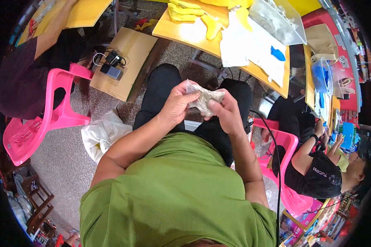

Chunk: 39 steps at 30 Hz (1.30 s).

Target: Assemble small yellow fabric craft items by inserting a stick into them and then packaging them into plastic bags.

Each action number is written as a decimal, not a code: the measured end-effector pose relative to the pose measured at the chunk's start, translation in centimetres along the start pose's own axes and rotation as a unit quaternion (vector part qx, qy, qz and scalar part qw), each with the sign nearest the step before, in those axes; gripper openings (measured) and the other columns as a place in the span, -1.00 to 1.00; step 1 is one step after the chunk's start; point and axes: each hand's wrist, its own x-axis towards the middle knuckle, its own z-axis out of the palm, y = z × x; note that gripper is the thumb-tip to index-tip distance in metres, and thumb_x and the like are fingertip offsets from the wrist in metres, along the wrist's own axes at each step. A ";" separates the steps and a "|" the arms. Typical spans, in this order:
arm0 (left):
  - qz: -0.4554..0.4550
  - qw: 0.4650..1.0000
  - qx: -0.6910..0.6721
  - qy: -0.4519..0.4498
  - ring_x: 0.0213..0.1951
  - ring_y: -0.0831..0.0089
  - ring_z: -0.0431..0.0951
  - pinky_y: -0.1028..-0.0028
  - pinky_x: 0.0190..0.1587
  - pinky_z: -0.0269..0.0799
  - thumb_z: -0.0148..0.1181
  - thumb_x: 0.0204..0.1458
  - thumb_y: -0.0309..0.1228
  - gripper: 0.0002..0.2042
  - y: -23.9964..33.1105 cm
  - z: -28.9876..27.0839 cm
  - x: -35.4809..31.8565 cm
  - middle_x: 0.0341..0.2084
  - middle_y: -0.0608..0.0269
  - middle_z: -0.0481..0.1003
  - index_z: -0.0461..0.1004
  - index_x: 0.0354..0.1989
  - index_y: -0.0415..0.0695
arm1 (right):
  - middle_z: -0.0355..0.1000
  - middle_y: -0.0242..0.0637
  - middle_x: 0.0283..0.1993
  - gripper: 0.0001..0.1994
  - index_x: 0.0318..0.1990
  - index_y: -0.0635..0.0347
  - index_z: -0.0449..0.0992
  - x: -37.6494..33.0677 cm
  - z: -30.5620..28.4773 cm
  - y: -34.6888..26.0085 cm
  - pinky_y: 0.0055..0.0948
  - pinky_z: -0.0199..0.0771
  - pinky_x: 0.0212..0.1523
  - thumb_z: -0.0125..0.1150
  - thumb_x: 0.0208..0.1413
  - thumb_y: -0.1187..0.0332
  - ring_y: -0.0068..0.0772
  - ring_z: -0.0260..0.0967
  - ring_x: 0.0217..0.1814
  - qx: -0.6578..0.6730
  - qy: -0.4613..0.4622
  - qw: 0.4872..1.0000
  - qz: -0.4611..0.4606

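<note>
Above my lap, both hands grip a small, crumpled, off-white cloth piece (203,102) with a thin, partly see-through edge. My left hand (179,103) pinches its left side, thumb laid on top. On the opposite side, my right hand (226,112) presses its thumb against the cloth, fingers curled beneath. Ahead of my knees stands a wooden table (185,35) bearing yellow fabric shapes (212,27), white cloth (235,47) and a blue fish-shaped piece (278,53).
A clear plastic bin (276,20) sits on the table. At left are a cardboard box (125,49) with a dark device and cables, a white sack (105,133), and a person on a pink chair (49,103). Another person (317,171) sits at right; a black cable (279,177) hangs nearby.
</note>
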 end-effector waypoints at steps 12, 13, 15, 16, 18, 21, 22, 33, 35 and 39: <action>-0.037 0.999 -0.029 0.020 -0.38 0.53 0.50 0.50 -0.26 0.48 0.08 0.04 -0.58 -0.95 -0.7 -1.7 0.5 -0.44 0.30 0.48 0.42 -0.34 -0.17 | 0.37 -0.39 -0.20 -0.62 -0.09 0.28 0.34 -0.8 0.1 -0.9 -0.54 0.36 -0.11 0.18 -0.15 0.67 -0.53 0.34 -0.13 -0.087 0.047 0.988 -0.118; -0.050 0.996 -0.060 0.036 -0.39 0.52 0.50 0.50 -0.26 0.48 0.08 0.04 -0.58 -0.96 -1.2 -2.1 0.6 -0.45 0.30 0.48 0.42 -0.34 -0.17 | 0.38 -0.38 -0.23 -0.61 -0.09 0.28 0.34 -0.5 0.2 -1.6 -0.54 0.37 -0.13 0.18 -0.16 0.66 -0.52 0.35 -0.18 -0.138 0.113 0.971 -0.158; -0.051 0.996 -0.065 0.031 -0.40 0.52 0.50 0.50 -0.26 0.48 0.07 0.05 -0.58 -0.96 -1.5 -2.7 0.9 -0.45 0.29 0.49 0.42 -0.35 -0.17 | 0.39 -0.35 -0.27 -0.68 -0.15 0.29 0.38 0.4 -0.6 -0.2 -0.55 0.37 -0.18 0.17 -0.14 0.64 -0.53 0.35 -0.22 -0.199 0.085 0.965 -0.151; -0.045 0.995 -0.063 0.057 -0.40 0.52 0.50 0.50 -0.26 0.48 0.07 0.06 -0.57 -0.97 -1.7 -2.9 0.9 -0.46 0.29 0.49 0.42 -0.36 -0.16 | 0.39 -0.35 -0.30 -0.72 -0.18 0.31 0.40 0.1 -1.0 0.3 -0.56 0.37 -0.21 0.17 -0.12 0.62 -0.54 0.35 -0.24 -0.249 0.038 0.960 -0.124; -0.032 0.994 -0.068 0.075 -0.39 0.51 0.51 0.49 -0.26 0.49 0.07 0.07 -0.55 -0.98 -1.7 -3.5 0.9 -0.45 0.28 0.49 0.42 -0.37 -0.16 | 0.38 -0.37 -0.36 -0.84 -0.26 0.34 0.45 -0.4 -0.6 0.5 -0.57 0.35 -0.27 0.15 -0.06 0.56 -0.58 0.33 -0.28 -0.190 0.025 0.978 -0.081; -0.049 0.995 -0.063 0.055 -0.33 0.47 0.52 0.42 -0.20 0.48 0.05 0.10 -0.50 -0.97 -1.8 -4.6 1.6 -0.39 0.27 0.51 0.42 -0.35 -0.13 | 0.44 -0.47 -0.34 -0.87 -0.23 0.31 0.48 -0.3 -1.4 0.1 -0.65 0.33 -0.22 0.09 0.06 0.54 -0.70 0.32 -0.29 -0.262 0.036 0.959 -0.104; -0.041 0.996 -0.044 0.063 -0.31 0.45 0.52 0.39 -0.19 0.49 0.01 0.12 -0.48 -0.94 -2.2 -4.6 1.6 -0.37 0.26 0.51 0.42 -0.32 -0.13 | 0.44 -0.47 -0.34 -0.87 -0.23 0.31 0.48 -0.3 -1.3 0.3 -0.65 0.33 -0.22 0.09 0.06 0.54 -0.70 0.32 -0.29 -0.262 0.037 0.959 -0.103; -0.063 0.994 -0.042 0.077 -0.20 0.37 0.53 0.28 -0.17 0.50 -0.09 0.19 -0.39 -0.86 -3.0 -3.3 1.2 -0.22 0.19 0.48 0.35 -0.18 -0.16 | 0.43 -0.37 -0.31 -0.83 -0.15 0.31 0.43 0.7 -1.2 1.2 -0.58 0.34 -0.21 -0.05 0.18 0.46 -0.63 0.31 -0.26 -0.253 0.014 0.965 -0.065; -0.136 0.978 -0.141 0.066 -0.17 0.37 0.52 0.29 -0.16 0.48 -0.09 0.19 -0.38 -0.82 -3.1 -2.7 0.3 -0.21 0.21 0.48 0.36 -0.12 -0.16 | 0.43 -0.35 -0.32 -0.84 -0.16 0.31 0.43 0.3 -0.6 0.9 -0.57 0.34 -0.24 -0.03 0.17 0.47 -0.61 0.32 -0.27 -0.195 0.067 0.973 -0.104; -0.178 0.982 -0.042 0.046 -0.18 0.36 0.53 0.33 -0.15 0.47 0.07 0.08 -0.49 -0.73 -3.1 -1.9 -0.5 -0.20 0.20 0.50 0.35 -0.03 -0.19 | 0.41 -0.45 -0.27 -0.81 -0.11 0.33 0.41 1.4 -1.7 2.2 -0.63 0.32 -0.17 -0.02 0.17 0.46 -0.68 0.31 -0.22 -0.276 0.007 0.960 -0.040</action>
